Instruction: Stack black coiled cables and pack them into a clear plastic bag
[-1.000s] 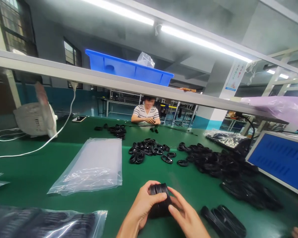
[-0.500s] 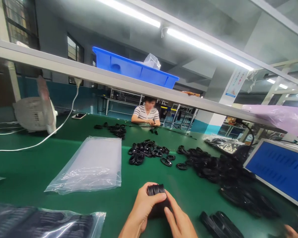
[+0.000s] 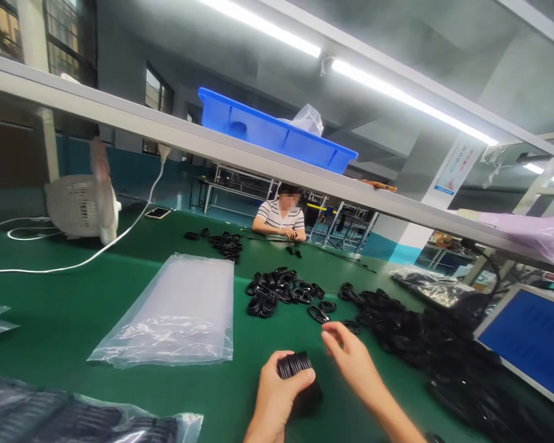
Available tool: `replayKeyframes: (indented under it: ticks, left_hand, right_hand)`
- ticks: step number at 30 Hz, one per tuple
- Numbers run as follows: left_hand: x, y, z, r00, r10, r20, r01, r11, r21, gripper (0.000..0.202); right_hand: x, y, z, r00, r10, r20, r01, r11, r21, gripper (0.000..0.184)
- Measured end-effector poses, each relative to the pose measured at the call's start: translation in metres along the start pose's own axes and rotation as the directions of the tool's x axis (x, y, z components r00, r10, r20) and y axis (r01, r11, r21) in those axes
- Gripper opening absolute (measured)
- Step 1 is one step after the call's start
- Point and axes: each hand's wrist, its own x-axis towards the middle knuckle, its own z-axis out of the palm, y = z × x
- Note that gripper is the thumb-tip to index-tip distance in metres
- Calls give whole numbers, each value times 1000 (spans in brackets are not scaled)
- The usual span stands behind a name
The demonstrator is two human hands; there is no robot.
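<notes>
My left hand (image 3: 281, 391) is wrapped round a stack of coiled black cables (image 3: 294, 365), their ridged edges showing between thumb and fingers. The lower part of the stack is in shadow below my thumb. My right hand (image 3: 351, 354) is off the stack, its fingers slightly bent and apart with nothing between them. Just beyond its fingertips lies a loose coiled cable (image 3: 318, 314) on the green table. Behind that sits a small pile of coiled black cables (image 3: 277, 286).
A larger heap of black cables (image 3: 410, 332) spreads to the right, beside a blue panel with a pale frame (image 3: 530, 344). Clear plastic bags (image 3: 175, 307) lie left; a filled bag (image 3: 83, 412) is at front left. A fan (image 3: 83, 203) stands behind. Someone sits opposite (image 3: 284, 218).
My right hand has let go of the stack and moved up and to the right, toward the loose coils. My left hand still grips the stack. The view has shifted slightly.
</notes>
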Motion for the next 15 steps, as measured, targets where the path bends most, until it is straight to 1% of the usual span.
replayKeyframes:
  ticks: [2, 4, 8, 13, 15]
  left_hand:
    - [5, -5, 0, 998, 25, -55, -26, 999, -19, 39]
    - [9, -8, -1, 994, 46, -99, -49, 998, -28, 40]
    - [14, -11, -5, 985, 78, -154, -79, 997, -7, 37]
    - [23, -20, -8, 979, 67, -194, -65, 998, 13, 39]
    - [28, -28, -8, 977, 61, -206, -57, 998, 21, 39]
  right_hand:
    - [31, -6, 8, 1000, -20, 23, 22, 994, -103, 25]
    - [60, -12, 21, 999, -24, 33, 28, 987, -156, 21]
    - [110, -30, 52, 999, -42, 33, 49, 969, -242, 21]
    - [160, -60, 89, 994, -81, 77, 103, 925, -366, 17]
    - [173, -71, 104, 990, -92, 111, 130, 903, -411, 21]
